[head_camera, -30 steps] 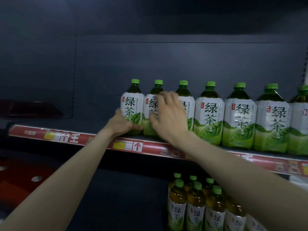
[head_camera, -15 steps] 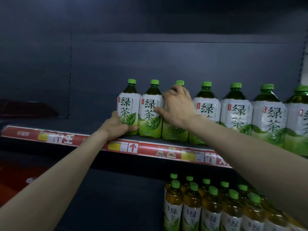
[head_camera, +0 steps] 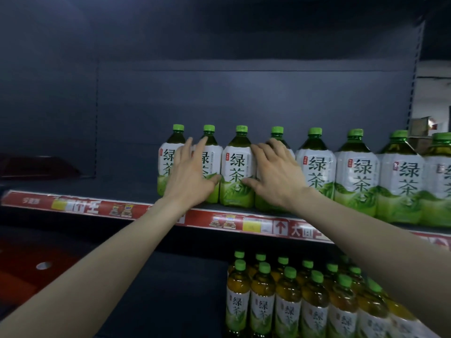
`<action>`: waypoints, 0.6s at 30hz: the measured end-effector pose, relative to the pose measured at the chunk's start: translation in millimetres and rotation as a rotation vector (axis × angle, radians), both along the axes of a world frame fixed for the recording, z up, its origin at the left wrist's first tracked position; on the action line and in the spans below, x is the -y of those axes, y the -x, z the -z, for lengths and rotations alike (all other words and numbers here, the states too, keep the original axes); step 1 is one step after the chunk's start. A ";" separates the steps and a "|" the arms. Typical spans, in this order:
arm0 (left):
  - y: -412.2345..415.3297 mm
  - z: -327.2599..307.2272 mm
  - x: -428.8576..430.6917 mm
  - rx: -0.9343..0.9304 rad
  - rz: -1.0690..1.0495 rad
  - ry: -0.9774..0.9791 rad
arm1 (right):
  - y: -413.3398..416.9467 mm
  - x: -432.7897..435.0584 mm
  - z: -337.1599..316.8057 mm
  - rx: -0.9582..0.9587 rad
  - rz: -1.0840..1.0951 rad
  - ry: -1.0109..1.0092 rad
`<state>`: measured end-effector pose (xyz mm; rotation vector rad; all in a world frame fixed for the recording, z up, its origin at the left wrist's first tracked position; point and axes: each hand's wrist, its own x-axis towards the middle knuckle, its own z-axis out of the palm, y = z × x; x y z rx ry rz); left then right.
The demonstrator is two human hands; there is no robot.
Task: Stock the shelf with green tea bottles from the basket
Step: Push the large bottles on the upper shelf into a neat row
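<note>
A long row of tea bottles [head_camera: 317, 170] is already set on the shelf [head_camera: 244, 222], the left side is bare, and the left hand [head_camera: 192, 176] and right hand [head_camera: 275, 176] are laid flat with fingers spread, nothing gripped.

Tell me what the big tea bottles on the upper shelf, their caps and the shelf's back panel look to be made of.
Big tea bottles: apparently clear plastic, glossy at the dark shoulders, wrapped in a smooth printed film label.
Caps: opaque green, probably moulded plastic; any ribbing is too small to tell.
Back panel: looks like painted sheet metal, matt dark grey, with straight seams.
</note>
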<state>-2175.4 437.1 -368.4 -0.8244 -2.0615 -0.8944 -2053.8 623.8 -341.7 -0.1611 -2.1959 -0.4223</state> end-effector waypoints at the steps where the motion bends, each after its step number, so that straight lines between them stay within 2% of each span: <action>1: -0.3 -5.6 -3.7 0.022 0.010 0.025 | -1.8 -2.2 0.1 0.016 0.006 -0.013; 6: 2.4 -21.8 -11.4 0.171 0.085 0.104 | 1.0 2.0 0.8 0.013 0.046 -0.014; 9: 4.6 -15.4 -12.2 0.148 0.053 0.142 | 8.4 8.4 7.1 -0.027 0.067 -0.013; 18: 7.1 -12.9 -14.5 0.103 0.036 0.096 | 19.0 9.7 11.9 -0.067 0.120 -0.046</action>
